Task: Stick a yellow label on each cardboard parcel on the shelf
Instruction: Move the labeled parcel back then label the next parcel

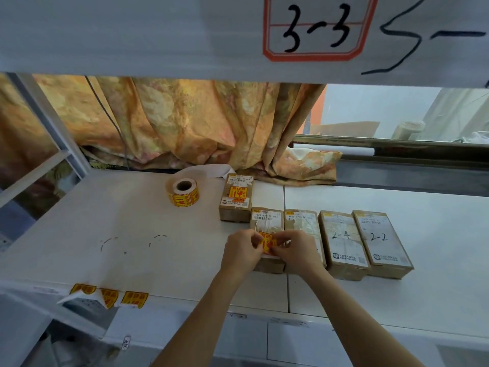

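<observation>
Head view of a white shelf (pixel 132 234): three loose yellow stickers (pixel 109 294) hang off its front edge at left, a label roll (pixel 183 192) behind; left hand (pixel 242 251) and right hand (pixel 297 250) pinch a yellow label (pixel 267 243) over the leftmost parcel (pixel 267 221) of four in a row, a labelled parcel (pixel 236 197) behind

Left hand (pixel 243 250), right hand (pixel 296 250) (fingertips pinched), forearms converging
</observation>
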`<move>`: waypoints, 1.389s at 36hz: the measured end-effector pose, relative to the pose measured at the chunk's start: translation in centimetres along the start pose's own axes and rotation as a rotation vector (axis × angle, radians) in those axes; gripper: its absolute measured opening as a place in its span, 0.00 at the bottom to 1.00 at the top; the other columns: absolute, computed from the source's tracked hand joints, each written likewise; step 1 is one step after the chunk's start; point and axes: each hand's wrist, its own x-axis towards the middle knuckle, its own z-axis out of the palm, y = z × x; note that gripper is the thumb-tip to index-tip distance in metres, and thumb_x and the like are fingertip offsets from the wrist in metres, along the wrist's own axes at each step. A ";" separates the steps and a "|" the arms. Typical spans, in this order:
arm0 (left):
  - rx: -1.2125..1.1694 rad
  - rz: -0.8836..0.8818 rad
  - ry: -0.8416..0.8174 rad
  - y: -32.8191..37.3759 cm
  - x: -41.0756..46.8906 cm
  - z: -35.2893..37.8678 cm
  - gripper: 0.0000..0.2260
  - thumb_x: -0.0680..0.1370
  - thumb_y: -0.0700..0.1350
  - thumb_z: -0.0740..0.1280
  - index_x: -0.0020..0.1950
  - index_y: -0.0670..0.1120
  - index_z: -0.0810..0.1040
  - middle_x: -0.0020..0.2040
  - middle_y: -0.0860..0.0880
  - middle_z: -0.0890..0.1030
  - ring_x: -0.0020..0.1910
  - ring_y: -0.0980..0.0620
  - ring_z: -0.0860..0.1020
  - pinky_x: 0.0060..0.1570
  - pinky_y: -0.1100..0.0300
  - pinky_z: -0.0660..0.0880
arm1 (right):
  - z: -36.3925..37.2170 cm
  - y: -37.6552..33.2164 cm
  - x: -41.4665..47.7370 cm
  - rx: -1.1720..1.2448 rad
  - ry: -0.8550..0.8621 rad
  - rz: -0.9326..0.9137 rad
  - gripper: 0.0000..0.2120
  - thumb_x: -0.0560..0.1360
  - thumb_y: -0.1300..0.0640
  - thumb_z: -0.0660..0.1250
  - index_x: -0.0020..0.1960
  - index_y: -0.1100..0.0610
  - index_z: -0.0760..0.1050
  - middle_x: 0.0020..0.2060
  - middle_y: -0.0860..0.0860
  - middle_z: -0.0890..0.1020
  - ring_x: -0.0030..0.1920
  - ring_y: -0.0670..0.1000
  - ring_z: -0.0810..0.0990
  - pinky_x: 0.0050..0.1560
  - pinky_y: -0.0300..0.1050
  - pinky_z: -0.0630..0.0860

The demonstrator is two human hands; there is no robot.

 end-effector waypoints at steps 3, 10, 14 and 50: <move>0.010 0.008 -0.005 -0.1 0.0 0.1 0.08 0.75 0.44 0.69 0.54 0.47 0.80 0.52 0.48 0.82 0.47 0.56 0.78 0.46 0.66 0.75 | 0.0 0.0 0.0 -0.007 -0.017 -0.009 0.13 0.70 0.57 0.72 0.54 0.54 0.80 0.47 0.52 0.84 0.42 0.44 0.77 0.45 0.39 0.76; 0.055 0.030 -0.049 0.1 0.0 0.4 0.11 0.76 0.46 0.68 0.58 0.50 0.79 0.52 0.47 0.78 0.48 0.52 0.76 0.48 0.62 0.75 | 0.2 0.2 0.3 -0.087 -0.063 -0.079 0.10 0.73 0.56 0.67 0.54 0.48 0.80 0.45 0.50 0.84 0.38 0.42 0.75 0.34 0.27 0.65; 0.062 0.025 -0.058 0.0 0.0 0.6 0.12 0.76 0.48 0.67 0.59 0.50 0.78 0.53 0.46 0.77 0.49 0.51 0.76 0.48 0.62 0.75 | 0.8 0.7 0.4 -0.126 -0.053 -0.064 0.11 0.74 0.54 0.65 0.55 0.44 0.79 0.43 0.51 0.78 0.44 0.51 0.76 0.41 0.39 0.68; -0.045 -0.065 -0.060 -3.0 -0.4 1.0 0.17 0.78 0.49 0.64 0.67 0.56 0.71 0.56 0.47 0.74 0.49 0.55 0.72 0.47 0.64 0.72 | 1.7 1.1 -0.9 -0.221 0.009 -0.055 0.14 0.78 0.60 0.60 0.62 0.58 0.74 0.53 0.55 0.74 0.50 0.52 0.74 0.54 0.41 0.71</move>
